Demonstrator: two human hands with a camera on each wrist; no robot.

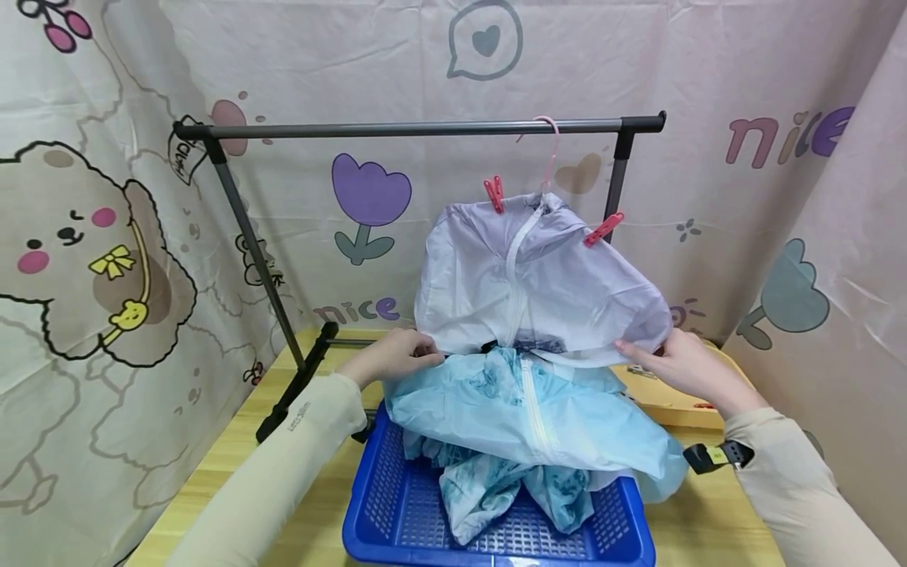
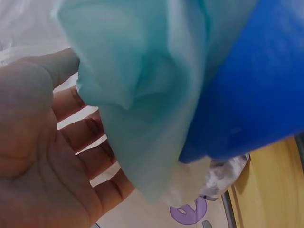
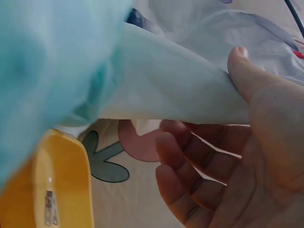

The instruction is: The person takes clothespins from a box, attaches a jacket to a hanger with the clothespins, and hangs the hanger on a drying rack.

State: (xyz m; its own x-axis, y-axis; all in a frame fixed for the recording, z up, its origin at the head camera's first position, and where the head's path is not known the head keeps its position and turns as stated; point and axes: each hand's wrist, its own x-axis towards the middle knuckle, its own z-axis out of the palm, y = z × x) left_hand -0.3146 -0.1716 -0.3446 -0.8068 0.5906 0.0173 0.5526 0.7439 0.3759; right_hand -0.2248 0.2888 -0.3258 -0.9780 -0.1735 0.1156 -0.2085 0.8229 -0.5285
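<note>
A pale lavender-to-white zip jacket hangs from a pink hanger, with two red clothespins at its shoulders. Below its hem bulges a light blue zipped garment; whether the two are joined I cannot tell. My left hand pinches cloth at the jacket's lower left edge; in the left wrist view, blue fabric hides the fingertips. At the lower right, my right hand holds the jacket's edge, thumb above and fingers beneath the pale cloth.
A black rack carries the hanger. The blue basket in front holds bunched blue patterned cloth. Behind my right hand stands a yellow tray with clips. A printed curtain surrounds the wooden table.
</note>
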